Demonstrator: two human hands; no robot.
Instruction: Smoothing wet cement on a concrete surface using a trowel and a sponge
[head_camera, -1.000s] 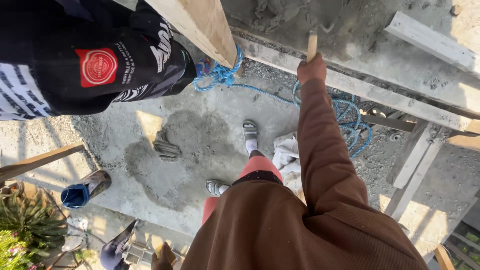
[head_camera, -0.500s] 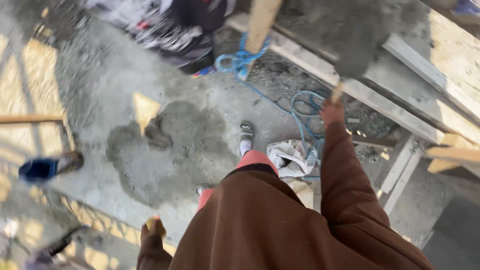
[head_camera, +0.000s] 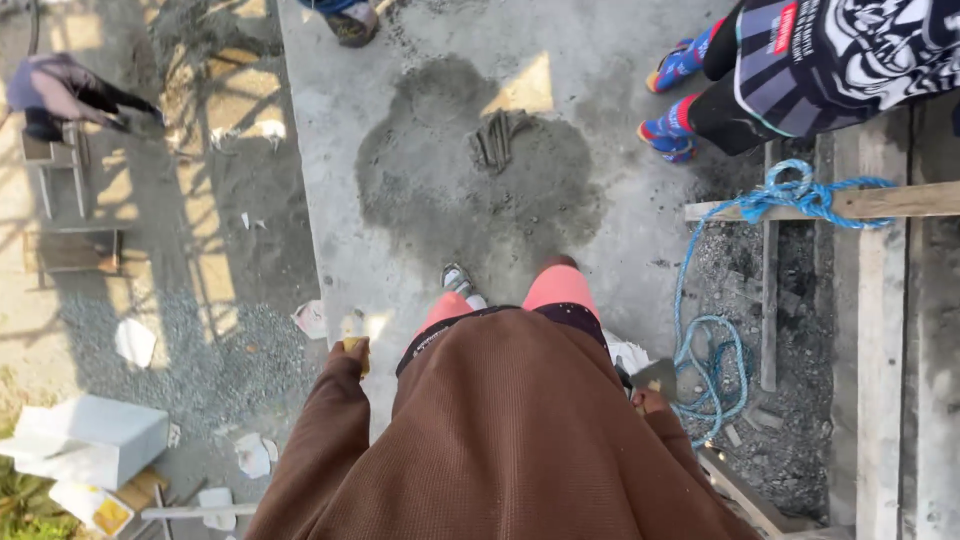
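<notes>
I stand on a concrete slab (head_camera: 330, 150) and look down my brown sleeves and pink trousers. My right hand (head_camera: 650, 402) hangs by my hip and grips a trowel (head_camera: 657, 378); only part of its grey blade shows. My left hand (head_camera: 352, 354) hangs at my other side, fingers curled, with a yellowish patch at the knuckles; whether it holds anything is unclear. Ahead of my feet lies a dark wet patch (head_camera: 450, 200) with a small lump of mortar (head_camera: 497, 140) on it.
Another person (head_camera: 840, 60) in dark patterned clothes and blue-red shoes stands at the top right. A blue rope (head_camera: 712, 352) is coiled over gravel and tied to a wooden beam (head_camera: 900, 200). Planks (head_camera: 880, 350) run along the right. A white block (head_camera: 90, 440) lies lower left.
My right arm, raised with the trowel towards the planks, has dropped to my hip. The view has swung round, so the other person now stands at the top right.
</notes>
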